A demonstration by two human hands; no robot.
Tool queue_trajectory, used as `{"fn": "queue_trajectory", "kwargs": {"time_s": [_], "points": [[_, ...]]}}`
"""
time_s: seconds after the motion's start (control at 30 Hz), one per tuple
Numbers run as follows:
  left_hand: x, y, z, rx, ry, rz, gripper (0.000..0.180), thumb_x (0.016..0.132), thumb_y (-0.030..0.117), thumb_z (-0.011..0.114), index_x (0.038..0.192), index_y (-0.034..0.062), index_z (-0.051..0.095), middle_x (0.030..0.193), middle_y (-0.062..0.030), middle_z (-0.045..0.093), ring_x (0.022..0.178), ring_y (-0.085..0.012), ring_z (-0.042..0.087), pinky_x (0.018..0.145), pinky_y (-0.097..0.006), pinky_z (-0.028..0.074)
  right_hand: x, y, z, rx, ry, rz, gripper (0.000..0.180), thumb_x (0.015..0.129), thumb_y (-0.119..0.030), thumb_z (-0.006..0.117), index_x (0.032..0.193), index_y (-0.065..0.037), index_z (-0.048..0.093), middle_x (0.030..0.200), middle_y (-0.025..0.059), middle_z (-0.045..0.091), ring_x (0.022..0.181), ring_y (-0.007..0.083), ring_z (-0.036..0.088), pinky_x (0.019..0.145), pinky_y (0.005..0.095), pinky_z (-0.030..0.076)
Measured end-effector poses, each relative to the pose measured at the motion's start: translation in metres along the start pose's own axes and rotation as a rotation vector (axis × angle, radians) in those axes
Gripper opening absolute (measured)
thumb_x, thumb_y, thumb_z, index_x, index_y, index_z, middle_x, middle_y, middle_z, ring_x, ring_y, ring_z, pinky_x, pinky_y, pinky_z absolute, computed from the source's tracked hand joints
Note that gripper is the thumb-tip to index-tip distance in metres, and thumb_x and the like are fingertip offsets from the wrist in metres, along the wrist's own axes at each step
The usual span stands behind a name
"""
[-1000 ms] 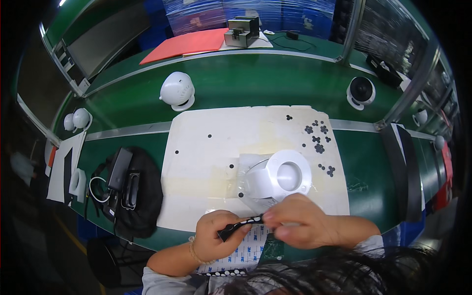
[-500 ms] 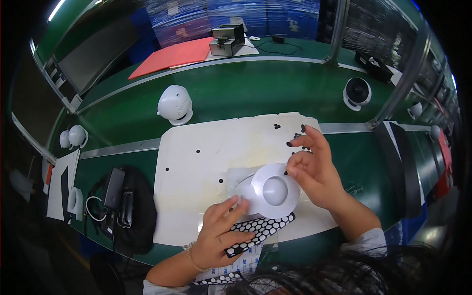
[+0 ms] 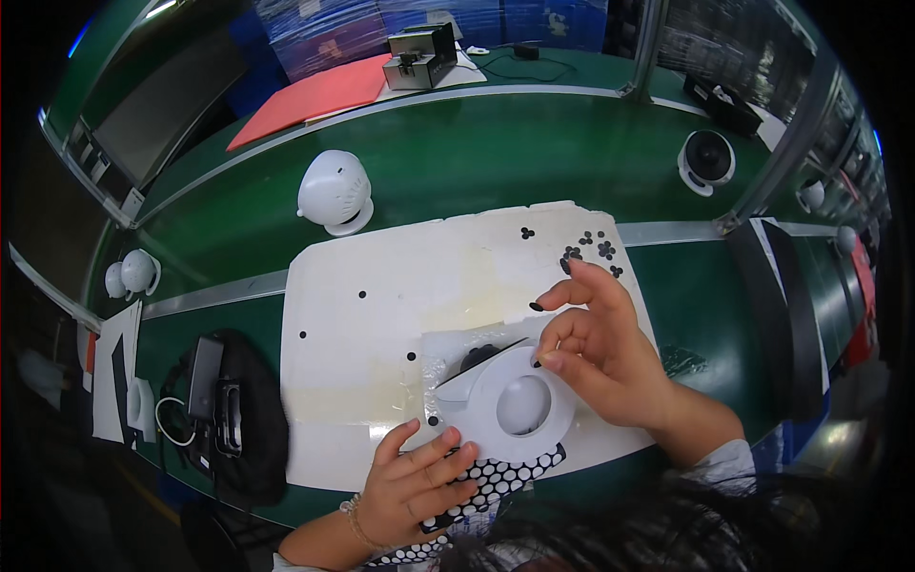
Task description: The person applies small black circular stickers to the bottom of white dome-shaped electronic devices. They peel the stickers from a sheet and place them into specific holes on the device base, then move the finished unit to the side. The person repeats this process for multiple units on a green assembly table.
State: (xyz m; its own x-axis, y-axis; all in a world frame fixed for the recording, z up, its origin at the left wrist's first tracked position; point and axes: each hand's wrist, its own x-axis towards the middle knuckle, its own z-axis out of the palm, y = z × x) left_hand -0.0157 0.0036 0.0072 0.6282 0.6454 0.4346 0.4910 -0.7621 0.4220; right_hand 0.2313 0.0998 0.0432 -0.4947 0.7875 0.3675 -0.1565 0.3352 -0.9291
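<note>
A white plastic housing (image 3: 483, 419) with a round ring and a hollow centre lies on a white board (image 3: 329, 377). My left hand (image 3: 416, 491) is open, its fingers spread; the fingertips touch the housing's left edge, and the palm is over a black sheet with white dots (image 3: 510, 474). At the housing's upper right, my right hand (image 3: 610, 367) pinches a small black round pad (image 3: 537, 363) between thumb and forefinger. Other black spots, apparently similar pads, show at two more of its fingertips. A dark part (image 3: 478, 357) shows behind the housing.
Several black pads (image 3: 606, 250) are scattered on the board. A white rounded device (image 3: 335, 191) stands beyond it, and another with a black front (image 3: 707, 162) at right. A black bag (image 3: 253, 419) with an adapter (image 3: 204, 377) lies left. Black strips (image 3: 782, 315) lie right.
My left hand has moved down and left, its fingers spreading. The housing has shifted slightly down and left, uncovering the dark part behind it. The right hand stays near its rim, still pinching.
</note>
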Motion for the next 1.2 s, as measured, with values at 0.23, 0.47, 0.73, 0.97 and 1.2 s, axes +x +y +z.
{"fn": "queue_trajectory", "kwargs": {"time_s": [0.23,0.47,0.73,0.97,1.2], "points": [[0.001,-0.001,0.0,-0.021,0.007,-0.009,0.031,0.063,0.015,0.065,0.094,0.0133,0.06,0.123,-0.0062,0.052,0.119,-0.0228,0.044,0.099,-0.048,0.024,-0.005,-0.002,0.001,-0.38,0.024,-0.119,0.058,0.078,0.007,0.054,0.129,-0.005,0.03,0.101,0.0113,0.053,0.081,0.0165,0.056,0.071,0.0272,0.046],[0.003,0.003,-0.002,-0.003,0.015,-0.013,0.033,0.062,0.013,0.065,0.094,0.012,0.059,0.122,-0.0072,0.053,0.119,-0.0231,0.045,0.098,-0.049,0.025,0.001,-0.015,0.007,-0.713,0.058,-0.407,0.051,0.073,0.002,0.061,0.12,-0.007,0.042,0.088,0.0041,0.06,0.084,0.0237,0.055,0.078,0.036,0.039],[0.007,0.003,-0.003,-0.009,0.017,-0.004,0.032,0.065,0.012,0.063,0.096,0.0118,0.057,0.121,-0.0074,0.053,0.118,-0.0226,0.046,0.098,-0.049,0.026,0.012,0.001,0.027,-0.356,-0.077,-0.126,0.048,0.076,0.003,0.055,0.12,-0.005,0.039,0.081,0.003,0.057,0.083,0.0219,0.053,0.086,0.0375,0.032],[0.006,0.002,-0.001,-0.022,0.04,0.005,0.029,0.067,0.01,0.062,0.095,0.0117,0.057,0.121,-0.0075,0.053,0.118,-0.0222,0.046,0.097,-0.048,0.027,0.011,-0.002,0.026,-0.425,-0.097,-0.148,0.044,0.076,0.001,0.056,0.118,-0.006,0.042,0.084,0.0029,0.058,0.084,0.0224,0.055,0.087,0.039,0.032],[0.008,0.002,-0.003,0.002,0.039,0.017,0.032,0.065,0.01,0.063,0.097,0.0116,0.055,0.122,-0.0082,0.053,0.118,-0.023,0.046,0.096,-0.049,0.027,-0.012,-0.02,0.03,-1.111,-0.07,-0.412,0.038,0.073,-0.017,0.066,0.11,-0.011,0.056,0.105,0.0039,0.058,0.113,0.026,0.046,0.096,0.0452,0.027]]}}
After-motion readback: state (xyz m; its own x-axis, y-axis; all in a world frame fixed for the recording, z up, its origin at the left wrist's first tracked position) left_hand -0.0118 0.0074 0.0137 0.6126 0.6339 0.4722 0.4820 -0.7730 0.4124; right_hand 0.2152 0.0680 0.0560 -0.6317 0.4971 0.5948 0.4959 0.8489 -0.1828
